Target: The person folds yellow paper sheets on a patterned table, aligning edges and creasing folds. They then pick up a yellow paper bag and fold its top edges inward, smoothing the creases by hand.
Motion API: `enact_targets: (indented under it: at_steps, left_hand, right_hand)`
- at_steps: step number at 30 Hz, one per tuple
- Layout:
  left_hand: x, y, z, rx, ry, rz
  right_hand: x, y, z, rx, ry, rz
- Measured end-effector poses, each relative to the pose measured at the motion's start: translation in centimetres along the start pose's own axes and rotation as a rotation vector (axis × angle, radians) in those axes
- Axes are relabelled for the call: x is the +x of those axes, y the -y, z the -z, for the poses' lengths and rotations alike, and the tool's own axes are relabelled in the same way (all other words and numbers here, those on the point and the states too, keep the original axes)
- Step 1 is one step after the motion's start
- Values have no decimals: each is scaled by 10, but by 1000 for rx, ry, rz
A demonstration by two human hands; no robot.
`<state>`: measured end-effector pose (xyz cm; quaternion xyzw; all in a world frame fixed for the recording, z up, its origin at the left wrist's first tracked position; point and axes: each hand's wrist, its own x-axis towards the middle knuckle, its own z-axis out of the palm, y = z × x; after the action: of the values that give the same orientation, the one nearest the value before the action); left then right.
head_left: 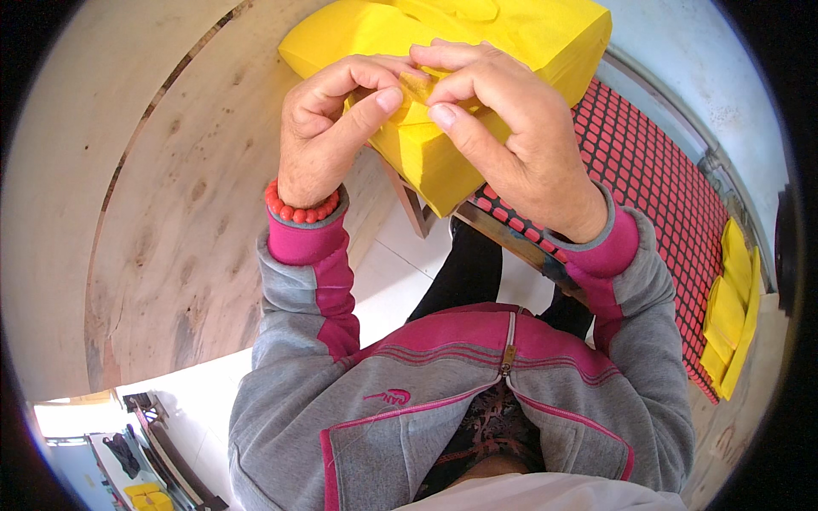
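"Left hand (328,119) first, from the head view: how does it look?"

"It's up at eleven o'clock, fingers curled, thumb and forefinger bent in at a yellow fabric piece (520,32). Whether they really pinch the cloth I can't tell; some of my fingertips are hidden. A bracelet (302,211) of red beads sits round that wrist."

"And your right hand (532,136)?"

"Between one and two, bent over the same fabric, forefinger and thumb tips close together. I can't tell whether they grip it, either."

"Where is the fabric piece itself?"

"At twelve to one, box-shaped, under and beyond my hands, one corner pointing down toward six."

"What lies round you?"

"Between nine and ten, a wide wooden board (183,153) with dark marks. Between two and three, a red-and-black patterned surface (656,179), and just past three, some flat yellow pieces (729,307) at its edge. Toward half past seven lies more yellow fabric (149,496). At six is my grey and magenta jacket (281,400), zipped only partway."
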<state>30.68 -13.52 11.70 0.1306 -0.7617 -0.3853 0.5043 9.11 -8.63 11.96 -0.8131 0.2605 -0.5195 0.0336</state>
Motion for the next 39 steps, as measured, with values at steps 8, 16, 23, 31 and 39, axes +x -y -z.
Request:
enact_targets:
  at_steps: [8,16,23,31,39]
  left_hand:
    - [-2,0,0,52,-19,-13]
    - [-6,0,-5,50,-136,60]
    - [1,6,-2,213,18,-230]
    - [-18,36,14,162,-243,-19]
    - [0,49,26,46,-351,-107]
  right_hand:
    - [3,8,4,-59,4,36]
    - [6,6,15,-134,79,89]
    - [10,6,52,127,-32,115]
    - [-42,28,81,331,388,31]
    - [-240,29,-2,86,441,-602]
